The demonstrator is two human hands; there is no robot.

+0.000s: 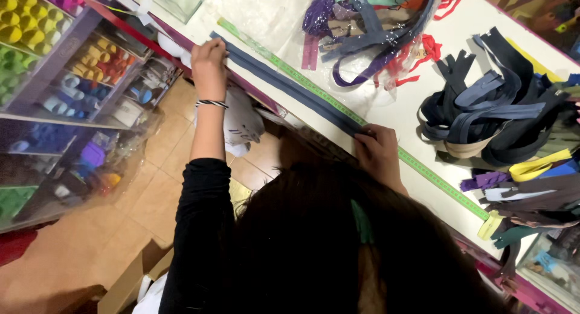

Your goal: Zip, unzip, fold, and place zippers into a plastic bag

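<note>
Left hand: the left hand (208,59) is closed in a pinch on the far end of a long blue-grey zipper (284,84), fingers curled at the counter edge; a striped bracelet (211,103) sits on the wrist.
Right hand: the right hand (377,151) presses the near end of the same zipper flat, fingers bent and close together, tips on the tape.
Zipper position: it lies stretched straight between both hands on the white counter (393,108), just beside and parallel to a green measuring tape (338,105).
Clear bag: a transparent plastic bag (368,30) lies on the counter beyond the tape and holds purple, blue, teal and red zippers.
Loose pile: dark navy and black zippers (495,102) lie heaped at the right, with yellow, purple and brown ones nearer the edge.
Shelf unit: the shelves (66,54) left of the counter hold rows of thread spools, yellow and green at top, red, orange and blue below.
</note>
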